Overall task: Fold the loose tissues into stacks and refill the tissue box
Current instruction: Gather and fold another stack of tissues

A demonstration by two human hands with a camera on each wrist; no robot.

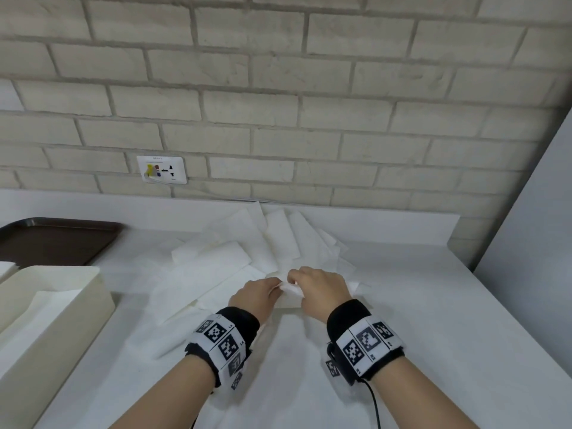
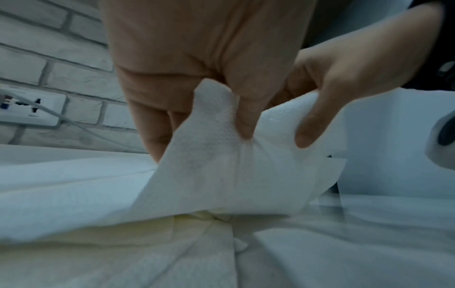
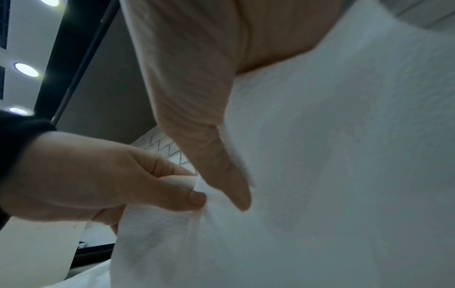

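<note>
i have both hands together over the middle of the white countertop (image 1: pixel 433 320), pinching the same thin white paper tissue (image 1: pixel 291 289). my left hand (image 1: pixel 255 297) has thumb and fingers closed on one upper corner of it, and my right hand (image 1: pixel 318 287) pinches the edge just beside, so the two grips almost touch. from the left wrist view the tissue (image 2: pixel 221 165) hangs down from the fingers (image 2: pixel 246 120) in a soft drape, its lower part meeting the other sheets on the counter. the right wrist view shows the sheet (image 3: pixel 320 155) filling most of the picture, with my left thumb (image 3: pixel 194 198) pressed on its corner.

the loose pile of white tissues (image 1: pixel 263 243) lies behind my hands, against the pale brick wall (image 1: pixel 278 88), and more sheets lie flat under and in front of my wrists. the open cream rectangular tissue box (image 1: pixel 77 305) sits at the left, with what looks like some tissue already inside. a dark brown plastic tray (image 1: pixel 55 239) is beyond it.

i judge this sheet to be very light, limp and easy to tear, with no stiffness to hold a shape. i would take it by corners and edges only, with a gentle pinch, and spread the grips apart before creasing.
</note>
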